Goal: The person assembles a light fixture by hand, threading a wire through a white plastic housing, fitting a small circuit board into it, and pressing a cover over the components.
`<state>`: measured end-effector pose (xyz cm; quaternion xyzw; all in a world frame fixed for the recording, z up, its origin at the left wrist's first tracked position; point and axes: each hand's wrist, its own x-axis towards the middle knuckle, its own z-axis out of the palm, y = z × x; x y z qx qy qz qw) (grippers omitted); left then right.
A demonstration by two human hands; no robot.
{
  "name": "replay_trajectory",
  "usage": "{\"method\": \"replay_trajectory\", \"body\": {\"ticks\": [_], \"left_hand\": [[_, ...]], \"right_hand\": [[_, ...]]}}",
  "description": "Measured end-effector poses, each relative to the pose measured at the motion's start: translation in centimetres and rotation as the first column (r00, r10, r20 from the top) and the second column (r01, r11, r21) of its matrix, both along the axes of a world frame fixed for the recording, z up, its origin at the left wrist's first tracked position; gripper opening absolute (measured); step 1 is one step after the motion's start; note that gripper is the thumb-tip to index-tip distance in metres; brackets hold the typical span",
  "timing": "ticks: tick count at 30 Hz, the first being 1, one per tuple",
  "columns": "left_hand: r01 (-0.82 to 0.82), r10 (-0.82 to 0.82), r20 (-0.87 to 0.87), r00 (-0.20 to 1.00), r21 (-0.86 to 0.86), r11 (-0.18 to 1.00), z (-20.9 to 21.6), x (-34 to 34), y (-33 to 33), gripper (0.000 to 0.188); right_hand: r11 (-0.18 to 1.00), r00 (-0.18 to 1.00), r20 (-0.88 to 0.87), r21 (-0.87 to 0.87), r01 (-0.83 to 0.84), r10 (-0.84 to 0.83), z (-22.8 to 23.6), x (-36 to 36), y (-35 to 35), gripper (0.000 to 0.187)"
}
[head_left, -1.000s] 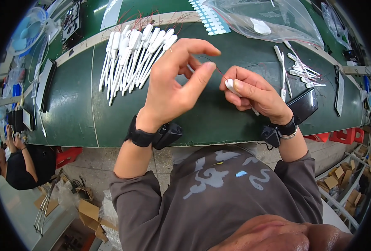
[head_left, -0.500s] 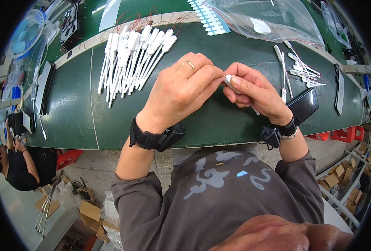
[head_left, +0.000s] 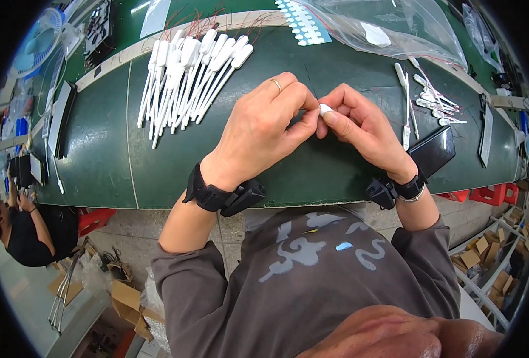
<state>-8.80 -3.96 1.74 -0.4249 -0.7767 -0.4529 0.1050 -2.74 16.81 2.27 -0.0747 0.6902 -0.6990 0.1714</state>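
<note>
In front of me over the green worktable (head_left: 205, 173), my two hands meet fingertip to fingertip. My right hand (head_left: 366, 128) is closed round a white plastic stick with a rounded head (head_left: 325, 110); only the head's end shows between thumb and forefinger. My left hand (head_left: 267, 128) pinches thumb and forefinger together right beside that end; what lies in the pinch is too small to make out. To the left lies a pile of similar white paddle-headed sticks (head_left: 187, 65), with thin red wires at their far ends.
More white sticks with red wires (head_left: 434, 98) lie at the right, near a black phone-like slab (head_left: 434, 146). At the back are a clear plastic bag (head_left: 390, 33) and a sheet of pale blue tabs (head_left: 303, 24). Far left, another person (head_left: 32, 230) sits.
My left hand's pinch has opened out into a rounder shape beside the white head. The right fingers have shifted slightly round the stick, and its lower end no longer shows.
</note>
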Motion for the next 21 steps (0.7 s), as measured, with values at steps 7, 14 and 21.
{"method": "replay_trajectory", "body": {"ticks": [7, 14, 21], "left_hand": [[-0.002, -0.006, 0.143, 0.99, 0.061, 0.998, 0.5, 0.0, 0.1, 0.011], [-0.063, 0.039, 0.221, 0.975, 0.104, 0.993, 1.0, 0.2, -0.1, 0.019], [0.007, -0.006, -0.081, 0.997, 0.009, 1.0, 0.3, -0.7, -0.5, 0.022]], "right_hand": [[0.998, 0.998, -0.056, 0.064, 0.002, 0.002, 0.3, 0.0, 0.2, 0.02], [0.999, 0.996, -0.092, 0.038, 0.013, -0.009, 0.3, 0.1, 0.5, 0.019], [0.998, 0.998, -0.063, 0.059, 0.006, -0.002, 0.4, 0.1, 0.5, 0.019]]}}
